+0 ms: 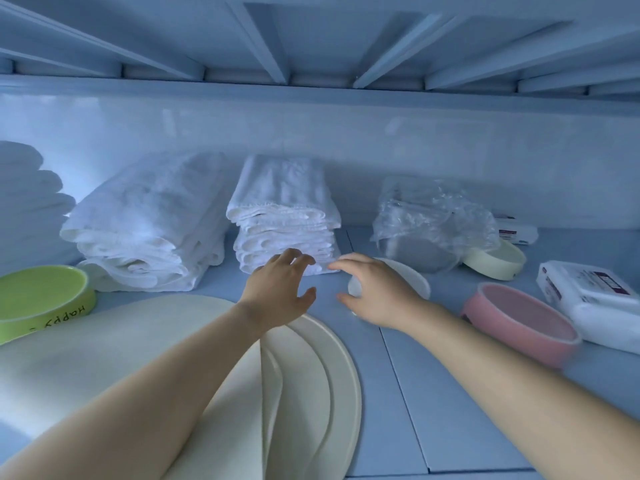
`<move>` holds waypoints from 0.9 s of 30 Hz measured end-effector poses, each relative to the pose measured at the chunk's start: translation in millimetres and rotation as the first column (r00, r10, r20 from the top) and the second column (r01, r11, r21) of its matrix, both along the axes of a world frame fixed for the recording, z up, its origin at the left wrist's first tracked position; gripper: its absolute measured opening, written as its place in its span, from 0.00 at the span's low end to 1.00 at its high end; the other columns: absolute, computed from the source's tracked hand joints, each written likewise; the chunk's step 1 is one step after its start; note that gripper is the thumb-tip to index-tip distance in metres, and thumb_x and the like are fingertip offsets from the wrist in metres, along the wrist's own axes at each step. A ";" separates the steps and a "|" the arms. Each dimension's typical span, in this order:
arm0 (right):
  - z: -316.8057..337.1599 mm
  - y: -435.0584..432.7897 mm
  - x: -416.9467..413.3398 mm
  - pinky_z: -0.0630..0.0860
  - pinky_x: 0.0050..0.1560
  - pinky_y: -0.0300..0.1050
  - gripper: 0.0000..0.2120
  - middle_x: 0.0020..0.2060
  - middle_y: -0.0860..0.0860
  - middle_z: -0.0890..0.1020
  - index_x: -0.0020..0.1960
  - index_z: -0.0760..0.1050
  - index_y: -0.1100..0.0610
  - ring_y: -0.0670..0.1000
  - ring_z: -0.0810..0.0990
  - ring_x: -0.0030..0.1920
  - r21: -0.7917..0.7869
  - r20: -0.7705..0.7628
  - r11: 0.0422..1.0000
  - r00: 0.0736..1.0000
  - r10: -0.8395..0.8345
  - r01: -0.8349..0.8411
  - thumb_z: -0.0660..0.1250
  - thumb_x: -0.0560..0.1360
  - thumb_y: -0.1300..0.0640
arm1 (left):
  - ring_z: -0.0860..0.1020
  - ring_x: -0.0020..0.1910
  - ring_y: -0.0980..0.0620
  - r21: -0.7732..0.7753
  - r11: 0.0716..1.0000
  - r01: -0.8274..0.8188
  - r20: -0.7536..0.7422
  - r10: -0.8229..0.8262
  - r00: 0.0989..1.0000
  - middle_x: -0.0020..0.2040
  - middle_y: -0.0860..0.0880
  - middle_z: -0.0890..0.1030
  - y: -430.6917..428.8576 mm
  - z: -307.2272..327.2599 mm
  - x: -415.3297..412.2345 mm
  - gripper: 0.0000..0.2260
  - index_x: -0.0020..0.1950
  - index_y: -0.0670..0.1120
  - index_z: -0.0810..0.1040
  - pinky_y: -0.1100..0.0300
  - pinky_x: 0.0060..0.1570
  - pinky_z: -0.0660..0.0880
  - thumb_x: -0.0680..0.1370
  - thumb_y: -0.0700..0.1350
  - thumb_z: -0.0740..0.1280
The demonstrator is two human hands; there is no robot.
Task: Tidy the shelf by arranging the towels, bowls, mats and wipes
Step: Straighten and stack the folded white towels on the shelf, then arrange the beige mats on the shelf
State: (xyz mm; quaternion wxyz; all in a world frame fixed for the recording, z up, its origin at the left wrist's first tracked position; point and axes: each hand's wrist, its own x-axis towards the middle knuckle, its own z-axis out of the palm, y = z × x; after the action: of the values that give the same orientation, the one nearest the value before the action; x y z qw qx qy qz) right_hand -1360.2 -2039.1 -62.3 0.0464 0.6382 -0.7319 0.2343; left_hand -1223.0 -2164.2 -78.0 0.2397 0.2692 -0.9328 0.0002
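Towels (284, 216) at 12 o'clock sit just beyond left hand (280, 289) and right hand (377, 292), fingers wide, empty; gripping both sides low should keep folds square.

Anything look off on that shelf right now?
The left towel stack slumps, bottom layers spilling forward. The cream mats lie fanned, not squared. A cream bowl sits tilted beside the plastic-wrapped bundle. The back wipes pack and the right wipes pack lie apart, at different angles.
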 end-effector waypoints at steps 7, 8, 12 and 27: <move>-0.5 -26.2 52.8 0.65 0.64 0.50 0.21 0.64 0.45 0.72 0.66 0.70 0.50 0.48 0.69 0.65 -0.042 -0.064 0.998 0.997 0.044 -0.047 0.67 0.74 0.52 | 0.72 0.60 0.51 0.027 0.999 -0.046 -0.038 0.047 0.998 0.64 0.55 0.71 -10.5 22.7 59.7 0.19 0.65 0.53 0.68 0.57 0.46 0.71 0.75 0.52 0.63; 0.3 -31.8 62.2 0.65 0.63 0.51 0.20 0.63 0.45 0.73 0.65 0.71 0.50 0.48 0.70 0.64 -0.052 -0.068 0.997 0.996 0.059 -0.062 0.67 0.74 0.52 | 0.72 0.60 0.51 0.016 0.998 -0.068 -0.030 0.069 0.997 0.64 0.54 0.71 -12.9 22.9 72.6 0.19 0.65 0.53 0.69 0.57 0.46 0.71 0.75 0.52 0.63; 2.8 -58.4 104.0 0.71 0.58 0.48 0.19 0.59 0.48 0.75 0.62 0.73 0.54 0.51 0.74 0.60 -0.073 -0.002 0.977 0.980 0.200 -0.199 0.69 0.72 0.54 | 0.73 0.58 0.49 0.003 0.983 -0.182 -0.017 0.182 0.983 0.62 0.53 0.73 -26.9 22.4 130.8 0.17 0.64 0.53 0.70 0.57 0.46 0.69 0.75 0.52 0.63; 8.2 -150.9 246.5 0.70 0.61 0.48 0.18 0.62 0.48 0.73 0.64 0.71 0.49 0.49 0.70 0.63 0.108 0.002 0.874 0.879 0.477 -0.474 0.64 0.75 0.49 | 0.77 0.44 0.52 0.135 0.867 -0.480 -0.114 0.495 0.861 0.57 0.57 0.76 -61.5 11.2 297.9 0.11 0.56 0.56 0.77 0.58 0.41 0.73 0.74 0.52 0.65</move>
State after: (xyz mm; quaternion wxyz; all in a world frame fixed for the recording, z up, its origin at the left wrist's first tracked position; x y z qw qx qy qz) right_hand -1113.7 -2190.0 -54.1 -0.0371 0.8028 -0.5632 0.1919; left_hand -925.0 -2225.7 -66.8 0.2851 0.5076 -0.8130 -0.0062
